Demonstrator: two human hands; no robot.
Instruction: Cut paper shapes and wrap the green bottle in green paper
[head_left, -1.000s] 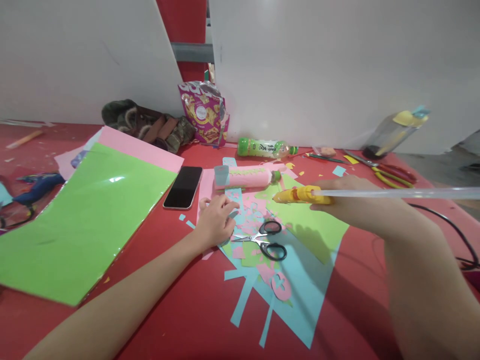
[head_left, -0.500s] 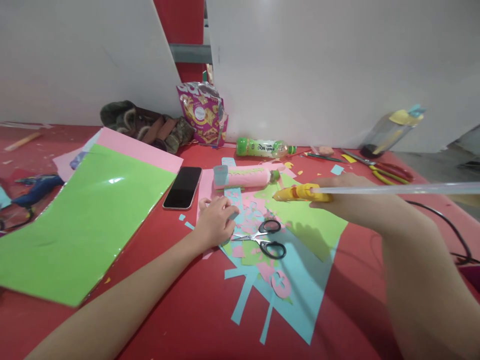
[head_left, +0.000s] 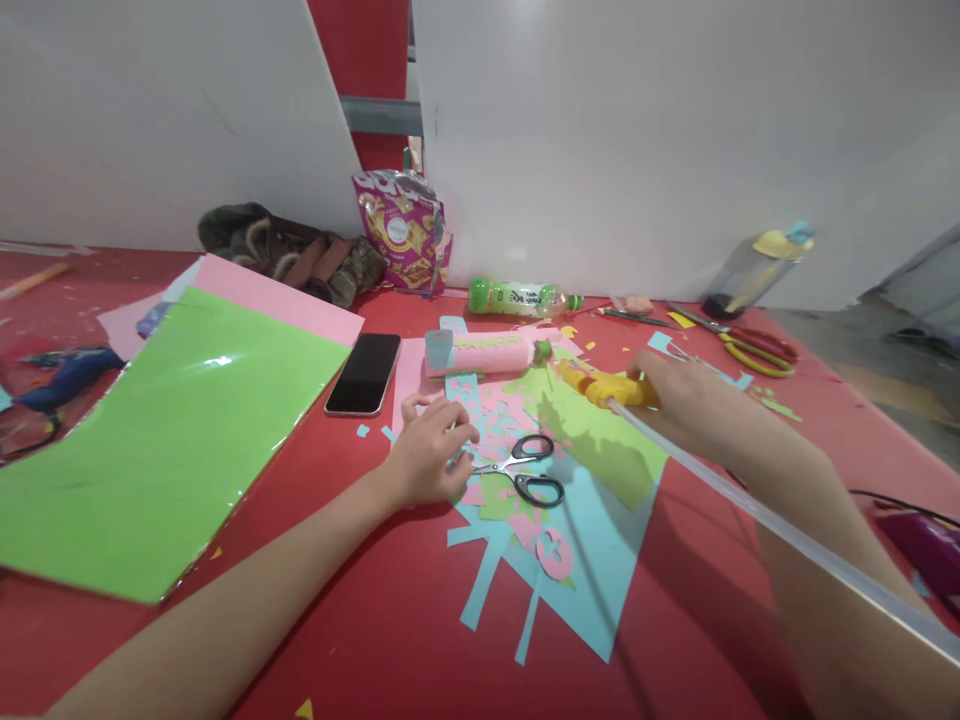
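Note:
My left hand (head_left: 429, 452) rests low over the paper scraps beside the scissors' blades, its fingers curled in a pinch. A bluish bit shows between thumb and forefinger, too small to make out. The black-handled scissors (head_left: 517, 467) lie on pink, green and blue cut paper. My right hand (head_left: 667, 385) is raised over the green sheet (head_left: 600, 435), shut on a yellow hot glue gun (head_left: 600, 382) with a long translucent glue stick (head_left: 720, 485) running toward me. Left of the glue gun's tip, a pink-wrapped bottle (head_left: 484, 355) lies on its side.
A phone (head_left: 364, 375) and large green sheets (head_left: 187, 450) lie at left, near a blue glue gun (head_left: 71, 378). Behind are a snack bag (head_left: 401, 230), a green tea bottle (head_left: 517, 297) and pliers (head_left: 757, 350). A clear container (head_left: 754, 275) leans at right, and a purple object (head_left: 922, 555) lies nearer.
The glue gun has turned in my right hand, so its stick now slants down to the right instead of lying level. My view has shifted slightly right. My left hand stays nearly in place.

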